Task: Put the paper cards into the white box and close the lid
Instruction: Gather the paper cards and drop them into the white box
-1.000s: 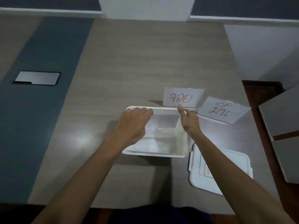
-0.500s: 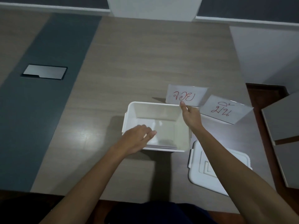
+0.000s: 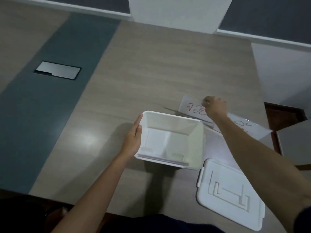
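The white box [image 3: 198, 142] stands open in the middle of the wooden table, tilted toward me, with a paper card [image 3: 156, 142] lying inside on its bottom. My left hand [image 3: 133, 140] lies flat against the box's left wall, fingers straight. Behind the box's far right corner lies a card with red writing [image 3: 190, 106]. My right hand [image 3: 214, 106] rests on that card's right end, fingers curled; whether it grips the card is unclear. A second card with red writing [image 3: 249, 130] lies to the right, partly under my forearm. The white lid [image 3: 230, 195] lies flat at the near right.
A metal cable hatch [image 3: 58, 70] is set into the grey strip on the table's left. A white column [image 3: 180, 12] stands beyond the far edge. The table's right edge drops to a dark floor [image 3: 284, 113] beside a grey cabinet [image 3: 296, 142].
My left hand came out of the box and moved to its left wall. My right hand slid from the red-lettered card's near edge up over its right end.
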A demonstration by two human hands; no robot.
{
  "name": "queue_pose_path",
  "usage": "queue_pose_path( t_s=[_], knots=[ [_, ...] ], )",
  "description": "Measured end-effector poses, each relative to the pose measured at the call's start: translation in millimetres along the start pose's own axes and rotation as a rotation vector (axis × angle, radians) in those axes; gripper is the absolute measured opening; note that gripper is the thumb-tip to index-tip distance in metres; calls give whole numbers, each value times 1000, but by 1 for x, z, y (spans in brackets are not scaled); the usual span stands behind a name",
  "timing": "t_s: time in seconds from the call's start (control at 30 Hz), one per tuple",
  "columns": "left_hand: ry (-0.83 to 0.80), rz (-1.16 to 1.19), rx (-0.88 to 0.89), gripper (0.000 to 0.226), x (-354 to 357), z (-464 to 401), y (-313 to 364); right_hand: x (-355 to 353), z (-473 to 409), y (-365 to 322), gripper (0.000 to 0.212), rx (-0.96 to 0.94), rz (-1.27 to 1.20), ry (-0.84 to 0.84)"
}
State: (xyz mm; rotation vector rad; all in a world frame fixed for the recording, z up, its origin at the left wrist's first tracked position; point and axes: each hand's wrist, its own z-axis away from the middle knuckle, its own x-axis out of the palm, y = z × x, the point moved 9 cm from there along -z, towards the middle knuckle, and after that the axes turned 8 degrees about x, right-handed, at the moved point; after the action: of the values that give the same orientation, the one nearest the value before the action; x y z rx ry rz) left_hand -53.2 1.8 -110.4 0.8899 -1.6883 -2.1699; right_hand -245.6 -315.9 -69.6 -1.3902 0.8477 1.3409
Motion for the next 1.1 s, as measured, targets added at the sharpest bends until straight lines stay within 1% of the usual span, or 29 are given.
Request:
queue_pose_path(
  t_s=[0.07, 0.17, 0.27, 0.33, 0.43, 0.53, 0.6, 0.63, 0.7, 0.73, 0.77, 0.8, 0.83, 0.87, 0.9, 0.97, 1.0, 1.03, 1.07, 1.1],
  knots=[
    [8, 19, -15, 44, 0, -1, 1, -22, 11, -10, 19, 9, -211, 80],
    [5, 25, -9, 44, 1, -7, 1, -76, 39, -38, 18, -104, -480, 251],
    [15, 42, -6, 44, 3, -15, 1, -122, 89, -59, 15, -277, -605, 386],
    [23, 59, 18, 44, 4, -19, 3, -129, 127, -69, 13, -387, -623, 390],
    [17, 60, 9, 44, 9, -25, 1, -98, 165, -77, 11, -456, -521, 272],
    [15, 68, 9, 43, 11, -29, 1, -46, 177, -72, 12, -402, -429, 64],
    [15, 70, 30, 43, 13, -31, 4, -8, 185, -70, 11, -373, -366, -123],
    [20, 64, 32, 44, 13, -31, 5, 12, 191, -72, 17, -375, -317, -249],
    [26, 31, 22, 43, 14, -32, 6, 47, 205, -72, 42, -383, -205, -479],
    [24, 8, 21, 43, 15, -33, 6, 55, 208, -70, 51, -376, -179, -536],
    [20, -17, 24, 43, 17, -34, 6, 57, 207, -67, 56, -363, -193, -556],
    [19, -39, 27, 44, 17, -35, 6, 54, 203, -64, 56, -355, -240, -551],
    [18, -55, 31, 44, 17, -35, 6, 46, 196, -62, 50, -352, -318, -516],
    [14, -68, 35, 44, 18, -37, 6, 32, 187, -58, 40, -349, -412, -436],
    [12, -77, 37, 43, 17, -38, 4, 15, 175, -52, 28, -343, -501, -312],
    [6, -90, 49, 43, 19, -42, 3, -25, 147, -24, 11, -301, -590, 34],
    [-3, -92, 54, 43, 20, -44, 3, -40, 134, -4, 10, -246, -572, 195],
    [-10, -90, 59, 43, 22, -45, 3, -50, 120, 19, 15, -164, -524, 307],
    [-16, -82, 68, 43, 24, -47, 5, -54, 105, 45, 23, -68, -460, 365],
    [-20, -69, 75, 44, 26, -49, 6, -55, 91, 69, 33, 23, -390, 374]
  ],
)
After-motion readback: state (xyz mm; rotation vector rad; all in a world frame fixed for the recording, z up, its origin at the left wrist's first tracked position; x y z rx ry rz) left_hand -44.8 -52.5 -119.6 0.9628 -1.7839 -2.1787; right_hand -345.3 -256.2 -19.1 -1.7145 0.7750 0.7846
